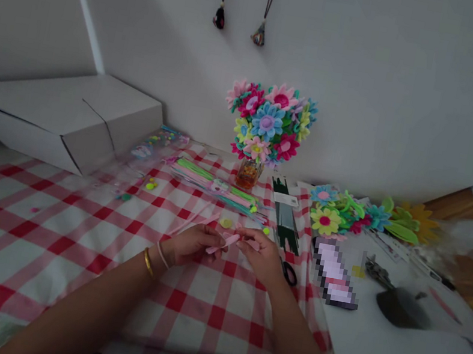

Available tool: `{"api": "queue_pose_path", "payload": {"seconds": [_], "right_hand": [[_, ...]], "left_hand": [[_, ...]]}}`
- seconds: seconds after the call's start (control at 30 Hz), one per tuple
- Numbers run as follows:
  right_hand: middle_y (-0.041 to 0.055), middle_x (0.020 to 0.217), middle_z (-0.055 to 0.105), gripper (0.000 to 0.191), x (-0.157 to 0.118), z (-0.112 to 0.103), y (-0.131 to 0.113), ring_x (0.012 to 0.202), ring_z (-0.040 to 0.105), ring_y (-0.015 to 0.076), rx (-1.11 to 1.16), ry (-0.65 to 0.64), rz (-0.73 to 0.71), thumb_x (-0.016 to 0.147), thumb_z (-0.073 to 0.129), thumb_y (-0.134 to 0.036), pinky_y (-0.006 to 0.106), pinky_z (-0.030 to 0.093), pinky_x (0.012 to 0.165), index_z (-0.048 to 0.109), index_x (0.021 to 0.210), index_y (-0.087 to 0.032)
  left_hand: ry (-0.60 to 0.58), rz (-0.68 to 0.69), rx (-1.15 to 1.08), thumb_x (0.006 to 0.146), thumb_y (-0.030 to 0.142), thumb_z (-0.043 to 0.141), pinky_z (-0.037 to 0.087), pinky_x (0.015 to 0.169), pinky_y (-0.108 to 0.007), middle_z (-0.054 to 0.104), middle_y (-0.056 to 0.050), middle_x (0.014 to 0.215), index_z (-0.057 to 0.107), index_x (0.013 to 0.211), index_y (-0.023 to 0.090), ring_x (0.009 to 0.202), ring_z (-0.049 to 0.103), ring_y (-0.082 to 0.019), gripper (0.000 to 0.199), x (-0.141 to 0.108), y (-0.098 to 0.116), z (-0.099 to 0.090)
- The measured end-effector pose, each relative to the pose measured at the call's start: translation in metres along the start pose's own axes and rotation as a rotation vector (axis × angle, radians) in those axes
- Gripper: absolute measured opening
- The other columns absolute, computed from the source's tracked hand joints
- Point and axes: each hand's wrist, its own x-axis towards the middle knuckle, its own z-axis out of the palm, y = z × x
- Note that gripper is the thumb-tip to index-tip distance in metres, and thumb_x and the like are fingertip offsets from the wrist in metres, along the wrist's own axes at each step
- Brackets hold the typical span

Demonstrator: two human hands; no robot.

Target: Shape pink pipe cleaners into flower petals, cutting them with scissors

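Note:
Pink pipe cleaner (231,240) loops, bent into petal-like shapes, are held just above the checked cloth. My left hand (197,244) pinches them from the left, its wrist wearing a gold bangle and a pale band. From the other side, the closed fingers of my right hand (258,255) grip the same piece, almost touching the left fingertips. Part of the piece is hidden by the fingers. A yellow pom-pom (226,223) lies just beyond the hands. Scissors (289,273) with dark handles rest beside my right wrist, partly covered.
A vase (248,174) of fuzzy flowers stands against the wall. Before it lies a pipe cleaner bundle (216,186), with dark green stems (287,216) alongside. A white box (64,116) is at left. A phone (335,274) and loose fuzzy flowers (324,220) lie right.

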Motion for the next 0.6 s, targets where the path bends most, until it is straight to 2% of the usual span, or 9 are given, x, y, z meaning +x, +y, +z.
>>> {"api": "queue_pose_path", "payload": {"seconds": [0.17, 0.27, 0.43, 0.53, 0.6], "right_hand": [[0.0022, 0.084, 0.065, 0.016, -0.0004, 0.0014, 0.0016, 0.079, 0.059, 0.0156, -0.073, 0.010, -0.009, 0.076, 0.058, -0.032, 0.030, 0.045, 0.075, 0.066, 0.088, -0.024], [0.0027, 0.082, 0.065, 0.016, 0.0004, 0.0005, 0.0023, 0.076, 0.059, 0.0152, -0.125, 0.030, -0.055, 0.077, 0.057, -0.031, 0.029, 0.046, 0.071, 0.065, 0.088, -0.023], [0.0030, 0.091, 0.066, 0.017, 0.0028, 0.0005, 0.0042, 0.088, 0.057, 0.0170, -0.293, 0.036, -0.334, 0.078, 0.057, -0.027, 0.034, 0.043, 0.080, 0.064, 0.094, -0.026], [0.0015, 0.087, 0.068, 0.014, 0.0030, 0.0029, 0.0061, 0.086, 0.056, 0.0173, -0.432, 0.039, -0.499, 0.077, 0.059, -0.026, 0.037, 0.041, 0.081, 0.065, 0.090, -0.026], [0.0012, 0.085, 0.068, 0.012, 0.0019, 0.0041, 0.0056, 0.086, 0.054, 0.0176, -0.512, 0.052, -0.557, 0.077, 0.059, -0.025, 0.037, 0.039, 0.082, 0.066, 0.087, -0.026]], "left_hand": [[-0.076, 0.005, 0.025, 0.069, 0.026, 0.063, 0.039, 0.049, -0.021, 0.060, -0.003, 0.055, 0.067, 0.073, 0.009, 0.047, 0.050, -0.008, 0.018, -0.0005, -0.0001, 0.0004], [-0.079, 0.021, 0.035, 0.068, 0.023, 0.064, 0.039, 0.051, -0.020, 0.061, -0.003, 0.058, 0.067, 0.075, 0.010, 0.050, 0.051, -0.008, 0.015, -0.0005, -0.0006, -0.0002], [-0.044, 0.018, 0.026, 0.069, 0.026, 0.062, 0.038, 0.048, -0.021, 0.060, -0.003, 0.055, 0.067, 0.073, 0.009, 0.046, 0.050, -0.008, 0.019, -0.0007, -0.0012, -0.0009], [-0.020, -0.031, 0.014, 0.068, 0.025, 0.063, 0.037, 0.046, -0.020, 0.058, -0.003, 0.053, 0.067, 0.070, 0.009, 0.045, 0.049, -0.007, 0.017, -0.0018, 0.0005, 0.0012], [-0.010, -0.050, 0.008, 0.067, 0.024, 0.063, 0.036, 0.045, -0.020, 0.058, -0.002, 0.052, 0.066, 0.068, 0.009, 0.044, 0.049, -0.007, 0.016, -0.0025, 0.0018, 0.0027]]}}
